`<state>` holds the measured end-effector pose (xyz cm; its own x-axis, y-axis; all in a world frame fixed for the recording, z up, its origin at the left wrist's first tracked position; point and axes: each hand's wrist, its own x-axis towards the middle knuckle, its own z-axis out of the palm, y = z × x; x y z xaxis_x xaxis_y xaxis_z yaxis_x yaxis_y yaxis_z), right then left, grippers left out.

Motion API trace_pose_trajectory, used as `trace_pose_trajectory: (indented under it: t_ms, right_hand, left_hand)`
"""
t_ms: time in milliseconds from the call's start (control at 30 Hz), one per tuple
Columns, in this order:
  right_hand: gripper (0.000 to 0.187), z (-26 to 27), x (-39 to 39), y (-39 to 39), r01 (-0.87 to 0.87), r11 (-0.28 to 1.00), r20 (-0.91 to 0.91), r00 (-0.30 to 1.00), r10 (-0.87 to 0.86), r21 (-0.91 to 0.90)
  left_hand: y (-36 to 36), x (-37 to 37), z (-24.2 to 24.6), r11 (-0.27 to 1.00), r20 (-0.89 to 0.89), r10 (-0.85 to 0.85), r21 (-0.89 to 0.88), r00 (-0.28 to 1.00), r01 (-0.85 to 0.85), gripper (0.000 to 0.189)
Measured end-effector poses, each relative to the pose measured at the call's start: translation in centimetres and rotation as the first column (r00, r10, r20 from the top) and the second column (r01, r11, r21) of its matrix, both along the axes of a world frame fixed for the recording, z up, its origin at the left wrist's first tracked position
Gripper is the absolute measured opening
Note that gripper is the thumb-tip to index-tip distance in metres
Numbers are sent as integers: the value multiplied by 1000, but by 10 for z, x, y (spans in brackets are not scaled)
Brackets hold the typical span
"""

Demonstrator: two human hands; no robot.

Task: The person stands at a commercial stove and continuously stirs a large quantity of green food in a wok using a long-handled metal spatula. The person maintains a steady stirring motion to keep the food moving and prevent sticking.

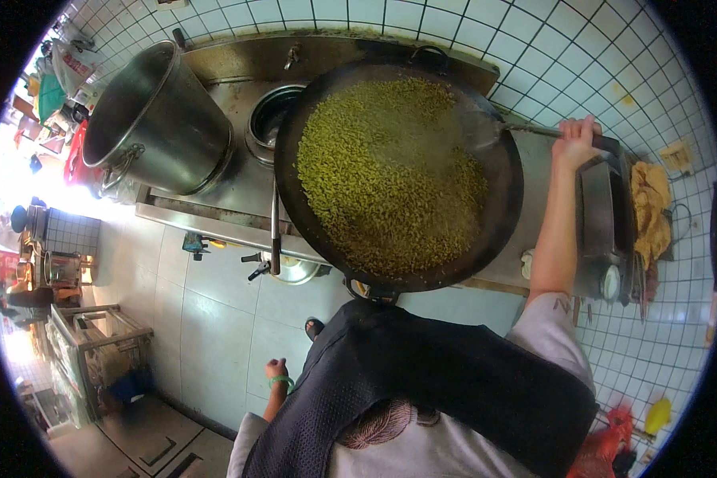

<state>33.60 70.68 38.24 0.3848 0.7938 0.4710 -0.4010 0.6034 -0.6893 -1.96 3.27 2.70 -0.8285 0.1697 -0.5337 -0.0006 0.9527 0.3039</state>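
Note:
Chopped green food (388,173) fills much of a large dark wok (505,221) on the steel stove counter, with steam over it. My right hand (576,140), at the wok's right, is closed around the handle of a long metal spatula (532,128); steam blurs the spatula's blade at the wok's upper right side. My left hand (276,368) hangs low at my left side, away from the wok, its fingers curled and a green bangle (282,380) on the wrist. Whether it holds anything is not clear.
A tall steel pot (176,131) leans at the counter's left, beside a round pot (269,119) and a dark-handled utensil (275,221). A steel box-like container (594,221) and yellow cloth (651,209) are on the right. A wooden stool (95,328) stands at lower left.

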Motion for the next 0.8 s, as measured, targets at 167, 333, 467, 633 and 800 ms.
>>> trace_pose_trajectory:
  t_ms: [167, 333, 467, 633, 800]
  right_hand:
    - [18, -103, -53, 69, 286, 873, -197, 902, -385, -394]
    - [28, -160, -117, 9, -494, 859, -487, 788, 377, -135]
    - [29, -76, -88, -50, -723, 688, -75, 684, 726, 64]
    - [33, 8, -47, -54, -557, 826, 37, 831, 556, 92]
    - [30, -22, -17, 43, -33, 997, -109, 994, 26, -67]
  left_hand:
    - [-35, 50, 23, 981, 26, 189, -41, 982, -188, 27]
    - [-30, 52, 31, 983, 39, 182, -8, 982, -182, 28]
    - [-6, 17, 11, 991, 88, 77, 105, 993, -86, 26]
    - [11, -19, -22, 873, 241, 259, 357, 935, -333, 26]
    - [-30, 17, -12, 942, 105, 244, 209, 964, -262, 26]
